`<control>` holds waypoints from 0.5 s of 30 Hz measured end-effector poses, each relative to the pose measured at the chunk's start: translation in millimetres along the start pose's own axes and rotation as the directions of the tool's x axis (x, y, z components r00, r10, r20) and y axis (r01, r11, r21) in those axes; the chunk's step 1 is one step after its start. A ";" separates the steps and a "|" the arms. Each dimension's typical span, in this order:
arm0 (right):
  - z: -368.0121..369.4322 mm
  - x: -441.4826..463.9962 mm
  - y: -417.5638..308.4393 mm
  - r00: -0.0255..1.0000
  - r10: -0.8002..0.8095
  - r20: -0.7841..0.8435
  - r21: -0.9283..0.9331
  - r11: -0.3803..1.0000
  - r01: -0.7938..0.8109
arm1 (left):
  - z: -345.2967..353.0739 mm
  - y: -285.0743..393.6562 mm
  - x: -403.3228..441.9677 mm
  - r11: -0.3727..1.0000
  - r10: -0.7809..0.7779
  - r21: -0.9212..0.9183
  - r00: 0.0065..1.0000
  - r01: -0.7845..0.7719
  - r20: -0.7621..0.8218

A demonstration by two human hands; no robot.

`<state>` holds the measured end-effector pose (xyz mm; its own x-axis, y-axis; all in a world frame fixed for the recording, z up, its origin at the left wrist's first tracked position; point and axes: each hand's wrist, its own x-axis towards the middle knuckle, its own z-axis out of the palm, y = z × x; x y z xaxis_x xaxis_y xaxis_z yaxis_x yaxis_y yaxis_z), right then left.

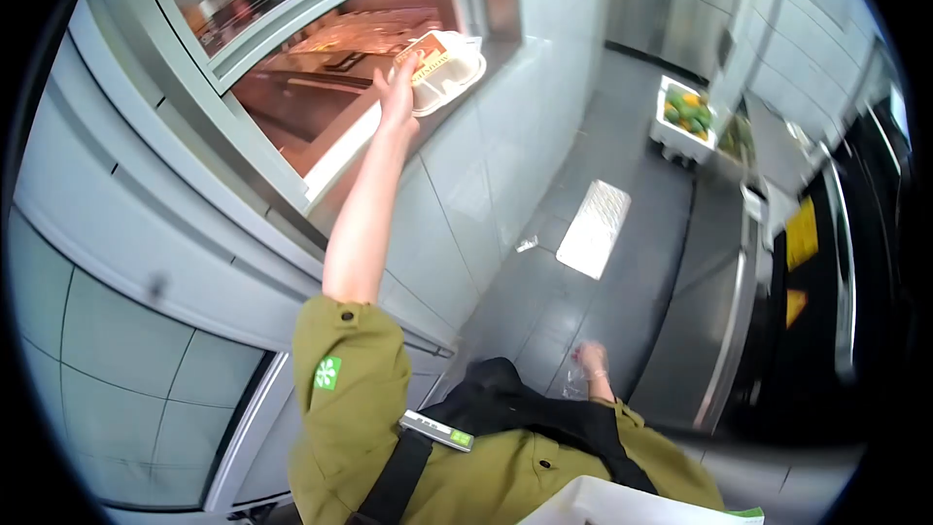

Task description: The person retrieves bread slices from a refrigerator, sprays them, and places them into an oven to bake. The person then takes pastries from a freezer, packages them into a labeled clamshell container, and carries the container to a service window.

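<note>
My left hand (397,97) reaches up to an open window hatch and holds a pale takeaway box (449,73) at its near side. An orange printed label (428,53) lies across the box's lid. The box is over the sill (496,63), though whether it rests there is unclear. My right hand (591,360) hangs low at my side, its fingers closed. Crinkled clear plastic (574,384), seemingly a thin bag, hangs from it, blurred and small.
Behind the hatch is a warmly lit counter (360,39). On the grey floor lie a foil-like silver sheet (595,229) and a small scrap (527,244). A white crate (685,144) of green and yellow fruit stands farther off. A steel counter (705,301) runs along the right.
</note>
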<state>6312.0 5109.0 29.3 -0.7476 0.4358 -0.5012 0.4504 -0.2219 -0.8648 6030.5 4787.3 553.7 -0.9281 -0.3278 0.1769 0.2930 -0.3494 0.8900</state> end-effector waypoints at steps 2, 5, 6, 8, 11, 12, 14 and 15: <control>23.7 48.4 -34.6 0.996 -0.092 0.021 -0.003 0.996 0.092 | -42.5 -17.0 101.1 0.963 0.165 0.230 0.983 -0.141 -0.086; 182.7 70.2 -135.8 0.998 -0.057 -0.032 0.033 0.998 0.059 | -168.2 -16.4 310.0 0.954 0.081 0.295 0.992 -0.047 -0.102; 200.3 82.7 -152.8 0.995 -0.075 -0.063 0.049 0.996 0.079 | -177.2 -17.2 319.5 0.937 0.043 0.349 0.989 0.008 -0.139; 224.1 127.1 -179.1 1.000 -0.022 -0.010 -0.087 0.996 0.021 | -181.2 -11.5 323.5 0.900 -0.004 0.425 0.977 0.097 -0.215; 256.2 201.5 -215.6 0.974 -0.020 0.227 -0.270 0.959 0.083 | -204.5 -30.3 340.7 0.847 0.036 0.520 0.963 0.112 -0.266; 259.9 231.0 -215.1 0.964 0.019 0.266 -0.190 0.981 0.033 | -208.9 -33.0 341.1 0.856 -0.027 0.492 0.964 0.158 -0.263; 276.9 251.5 -237.0 0.991 0.016 0.135 0.023 1.000 -0.020 | -208.8 -26.1 333.4 0.787 -0.034 0.585 0.960 0.198 -0.278; 278.8 259.5 -245.4 0.987 0.042 0.152 -0.076 0.997 -0.031 | -213.6 -28.3 331.5 0.754 -0.042 0.618 0.955 0.222 -0.293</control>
<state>5871.4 5033.3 103.0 -0.7933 0.2885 -0.5362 0.5091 -0.1687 -0.8440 5763.6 4501.0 497.4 -0.8313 -0.5558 0.0087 -0.1275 0.2059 0.9702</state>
